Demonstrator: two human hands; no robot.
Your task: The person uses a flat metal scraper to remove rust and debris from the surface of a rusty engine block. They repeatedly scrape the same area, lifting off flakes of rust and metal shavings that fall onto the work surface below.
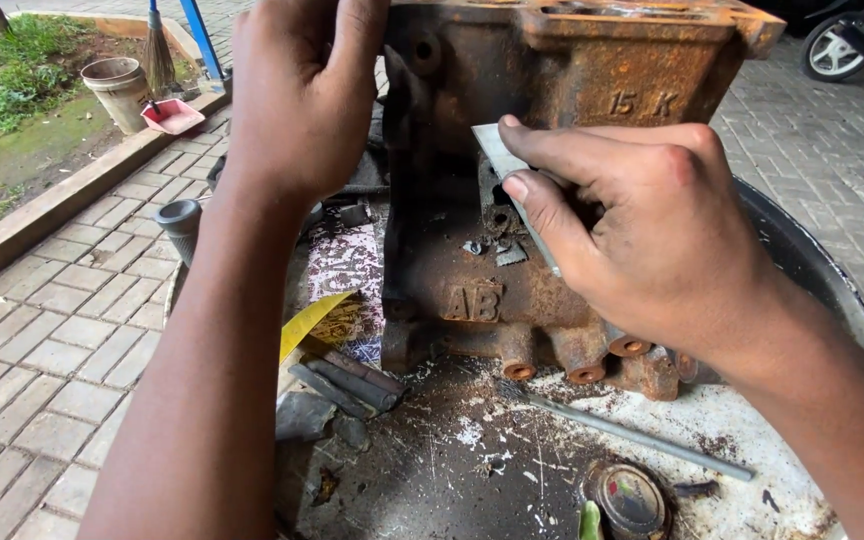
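Now: right hand (652,225) pinches thin grey metal strip (508,180) against rusty engine block (552,150) | left hand (302,85) rests on block's upper left, grip hidden | block stands on dirty round tabletop (472,470).

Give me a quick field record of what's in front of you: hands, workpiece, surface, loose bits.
left hand: on the upper left side of the block, steadying it
right hand: pinching a flat grey scraper against the block's side
block: rusty cast metal engine block, upright, ports along the bottom
surface: round drum top, scattered with flakes and rust dust
loose bits: thin rod, small round tin, dark sticks
background: brick paving, bucket, broom, red dustpan
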